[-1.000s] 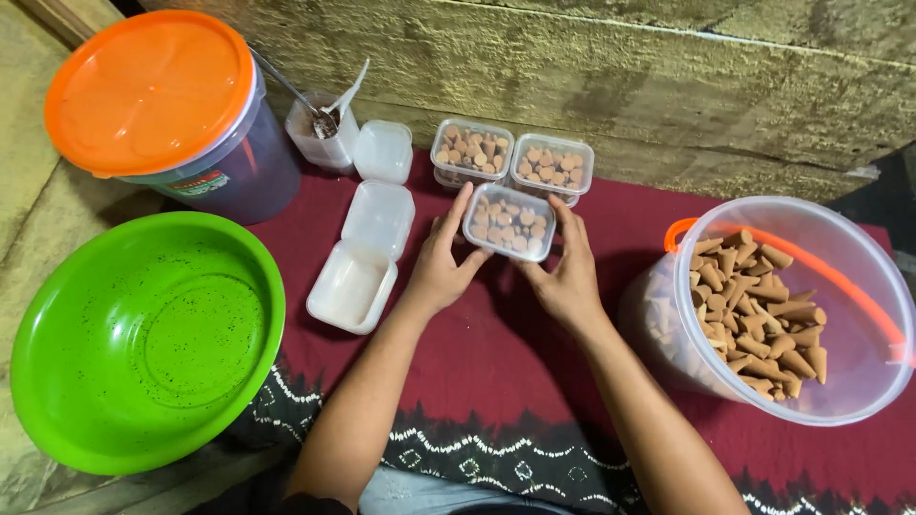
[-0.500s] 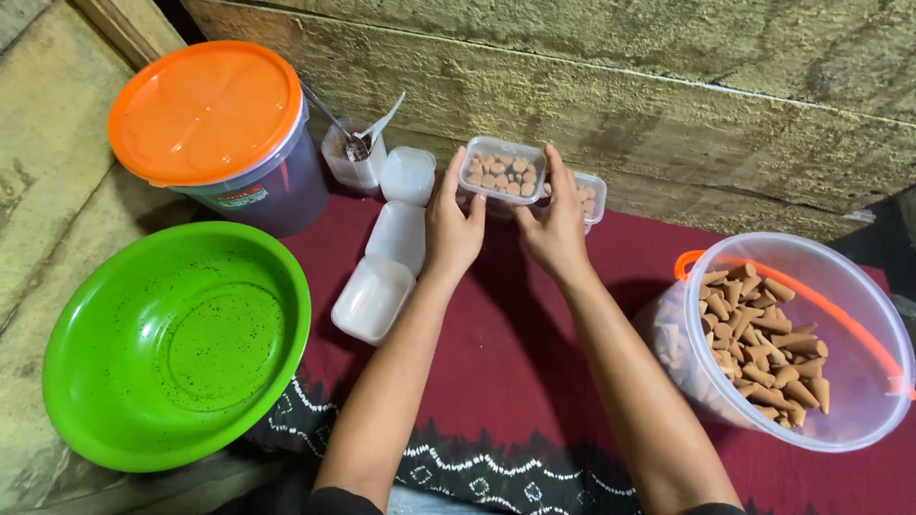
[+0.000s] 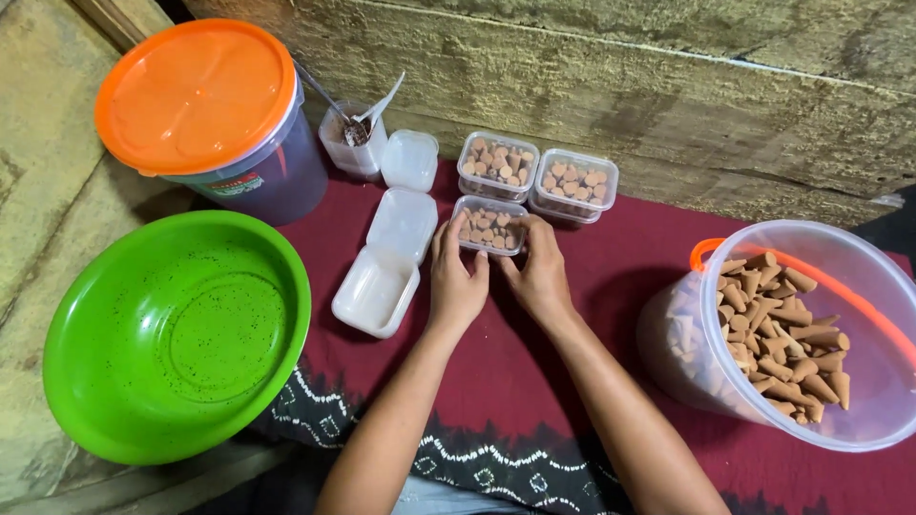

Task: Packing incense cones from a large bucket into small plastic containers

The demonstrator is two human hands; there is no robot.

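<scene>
A small clear plastic box [image 3: 491, 226] filled with brown cone-shaped pieces rests on the dark red cloth [image 3: 534, 381]. My left hand [image 3: 456, 277] touches its left side and my right hand [image 3: 537, 272] its right side, fingers curled around the near corners. Two more filled clear boxes [image 3: 498, 164] [image 3: 574, 184] stand side by side just behind it, against the wall.
A clear bucket [image 3: 863, 381] with an orange handle, holding several brown cones, lies at right. Empty white boxes [image 3: 386, 262] and a lid [image 3: 410, 157] lie left of my hands. A green basin [image 3: 172, 334], an orange-lidded tub [image 3: 200, 95] and a cup with spoons [image 3: 351, 138] sit at left.
My hands carried the filled box up toward the two back boxes, then brought it back down onto the cloth just in front of them.
</scene>
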